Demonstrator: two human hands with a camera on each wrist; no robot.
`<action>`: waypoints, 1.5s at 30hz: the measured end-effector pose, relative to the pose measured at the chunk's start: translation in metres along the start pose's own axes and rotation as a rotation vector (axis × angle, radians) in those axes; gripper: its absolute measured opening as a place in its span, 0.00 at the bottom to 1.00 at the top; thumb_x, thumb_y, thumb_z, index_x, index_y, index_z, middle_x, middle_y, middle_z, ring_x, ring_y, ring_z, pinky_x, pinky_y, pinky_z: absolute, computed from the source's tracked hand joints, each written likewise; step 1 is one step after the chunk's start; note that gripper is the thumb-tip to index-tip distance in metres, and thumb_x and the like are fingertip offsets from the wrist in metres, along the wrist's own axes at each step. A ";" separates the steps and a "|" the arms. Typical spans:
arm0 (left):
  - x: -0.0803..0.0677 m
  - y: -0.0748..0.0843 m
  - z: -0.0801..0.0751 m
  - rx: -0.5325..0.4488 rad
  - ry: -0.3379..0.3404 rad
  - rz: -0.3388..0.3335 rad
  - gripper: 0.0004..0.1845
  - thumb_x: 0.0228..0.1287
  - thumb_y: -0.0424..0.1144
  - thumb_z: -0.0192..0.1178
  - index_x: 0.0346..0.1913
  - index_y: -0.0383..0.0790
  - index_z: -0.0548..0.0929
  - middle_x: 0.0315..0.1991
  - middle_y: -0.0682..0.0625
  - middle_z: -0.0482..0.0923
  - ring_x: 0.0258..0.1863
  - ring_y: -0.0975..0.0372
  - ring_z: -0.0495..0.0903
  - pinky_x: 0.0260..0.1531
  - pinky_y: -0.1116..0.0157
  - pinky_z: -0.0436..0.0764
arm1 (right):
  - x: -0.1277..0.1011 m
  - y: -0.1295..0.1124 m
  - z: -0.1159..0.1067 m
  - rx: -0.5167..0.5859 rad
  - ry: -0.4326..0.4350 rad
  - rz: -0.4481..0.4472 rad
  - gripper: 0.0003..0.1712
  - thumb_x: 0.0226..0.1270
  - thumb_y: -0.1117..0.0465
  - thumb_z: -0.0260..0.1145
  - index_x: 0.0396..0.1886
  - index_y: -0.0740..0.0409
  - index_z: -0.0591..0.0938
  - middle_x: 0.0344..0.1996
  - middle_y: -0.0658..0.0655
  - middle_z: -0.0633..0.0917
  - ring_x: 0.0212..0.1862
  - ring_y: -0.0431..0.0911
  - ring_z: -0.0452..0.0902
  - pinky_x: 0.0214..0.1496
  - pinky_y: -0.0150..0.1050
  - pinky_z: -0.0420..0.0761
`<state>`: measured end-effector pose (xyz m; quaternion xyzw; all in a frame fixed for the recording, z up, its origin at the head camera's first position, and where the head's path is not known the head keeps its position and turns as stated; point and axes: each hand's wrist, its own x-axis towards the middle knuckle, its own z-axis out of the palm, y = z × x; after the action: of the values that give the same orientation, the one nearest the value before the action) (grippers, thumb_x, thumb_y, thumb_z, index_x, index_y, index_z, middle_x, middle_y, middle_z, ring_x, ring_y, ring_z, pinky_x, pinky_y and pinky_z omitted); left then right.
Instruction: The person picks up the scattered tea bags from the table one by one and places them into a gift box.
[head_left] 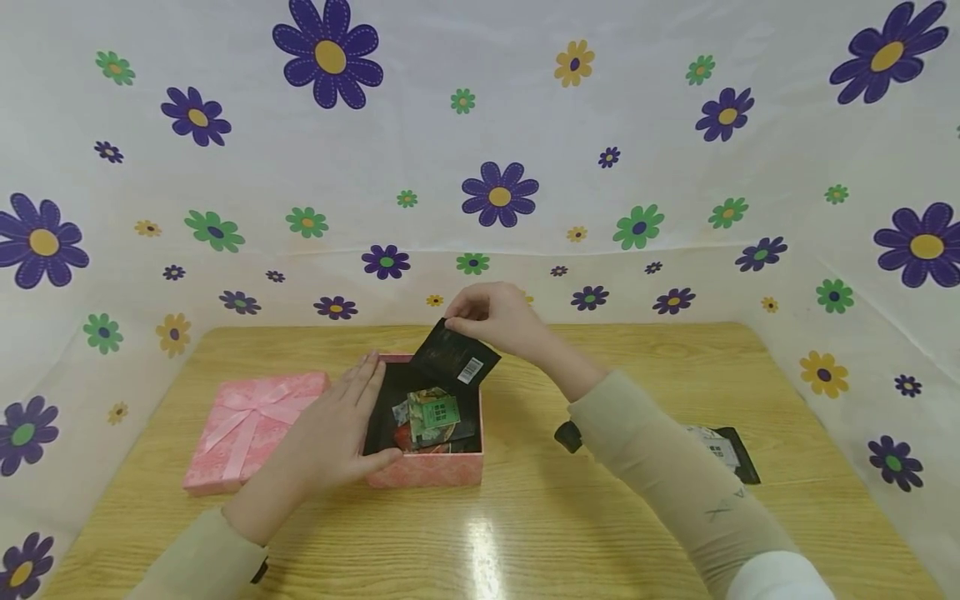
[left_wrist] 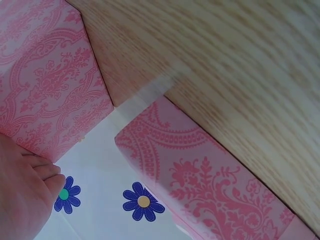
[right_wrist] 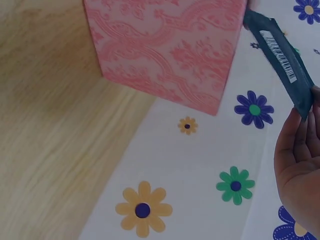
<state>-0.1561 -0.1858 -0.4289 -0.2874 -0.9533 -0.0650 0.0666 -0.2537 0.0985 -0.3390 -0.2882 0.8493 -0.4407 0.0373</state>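
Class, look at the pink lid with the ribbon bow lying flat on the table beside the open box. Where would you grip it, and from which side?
Grip the pink lid by its two opposite side walls, coming straight down from above. It lies flat with its bow facing up, so its low sides are exposed. The left hand is nearest, resting against the open box. Avoid pinching the ribbon, which would probably give.

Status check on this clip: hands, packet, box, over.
Left hand open, resting against the pink box. Right hand pinches the black packet above the box's far rim. Packets already inside; nothing blocking.
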 end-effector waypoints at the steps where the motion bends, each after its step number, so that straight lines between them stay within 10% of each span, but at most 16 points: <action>1: 0.000 0.000 0.000 0.002 0.006 0.001 0.61 0.65 0.71 0.62 0.82 0.25 0.56 0.85 0.32 0.50 0.84 0.40 0.57 0.80 0.44 0.66 | 0.000 0.000 0.003 0.006 -0.001 0.000 0.04 0.72 0.65 0.72 0.41 0.61 0.90 0.35 0.57 0.90 0.34 0.42 0.81 0.40 0.32 0.81; 23: 0.004 0.000 -0.001 -0.025 0.016 0.008 0.60 0.64 0.69 0.64 0.82 0.24 0.56 0.85 0.32 0.51 0.84 0.40 0.56 0.79 0.43 0.67 | 0.000 0.024 0.048 -0.024 -0.124 -0.005 0.05 0.72 0.65 0.73 0.44 0.62 0.90 0.40 0.59 0.93 0.39 0.42 0.88 0.47 0.31 0.87; 45: 0.000 0.002 0.001 -0.020 0.005 -0.013 0.62 0.65 0.72 0.61 0.83 0.25 0.54 0.86 0.32 0.48 0.85 0.40 0.55 0.81 0.45 0.64 | -0.032 0.048 0.004 -0.034 0.023 0.040 0.08 0.70 0.67 0.74 0.45 0.65 0.91 0.40 0.62 0.93 0.38 0.47 0.88 0.46 0.38 0.89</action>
<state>-0.1553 -0.1842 -0.4301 -0.2819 -0.9542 -0.0754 0.0656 -0.2476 0.1333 -0.3843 -0.2666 0.8627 -0.4286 0.0315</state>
